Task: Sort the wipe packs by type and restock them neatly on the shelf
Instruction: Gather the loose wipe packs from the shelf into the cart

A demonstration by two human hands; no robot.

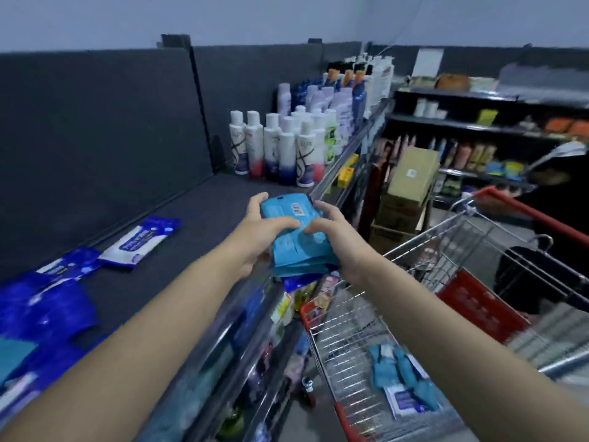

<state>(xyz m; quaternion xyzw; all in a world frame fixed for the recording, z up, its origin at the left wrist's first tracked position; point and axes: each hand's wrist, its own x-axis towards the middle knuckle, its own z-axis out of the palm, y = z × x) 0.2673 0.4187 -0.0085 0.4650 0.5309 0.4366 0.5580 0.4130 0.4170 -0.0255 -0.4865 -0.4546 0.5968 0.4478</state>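
While the stack hangs over the shelf lip: both hands are clamped on it. The left hand [256,232] lays its fingers across the top, and the right hand [339,240] curls in from the other side.
Teal wipe packs [296,247]: several in one pile, held in the air just above the front edge of the shelf [197,218], between it and the shopping cart [427,232].
Top pack [288,209]: skewed off the rest, barcode side up.
Handling, my read: soft, squashy film pouches, light apiece but slick against each other. A pile like this wants to fan out and slide.
Where to hold: squeeze top and bottom across the flat middles with a palm under the pile, not by the thin crimped ends.
On the shelf: a blue-and-white wipe pack [137,240] lies flat near the back panel, with dark blue packs [47,301] at the near left.
Open stretch: bare dark shelf runs from there to the Lux bottles [280,151].
In the cart: more teal packs [404,371] lie on the wire floor.
Next, likely: set this pile down in the open stretch, apart from the blue ones.
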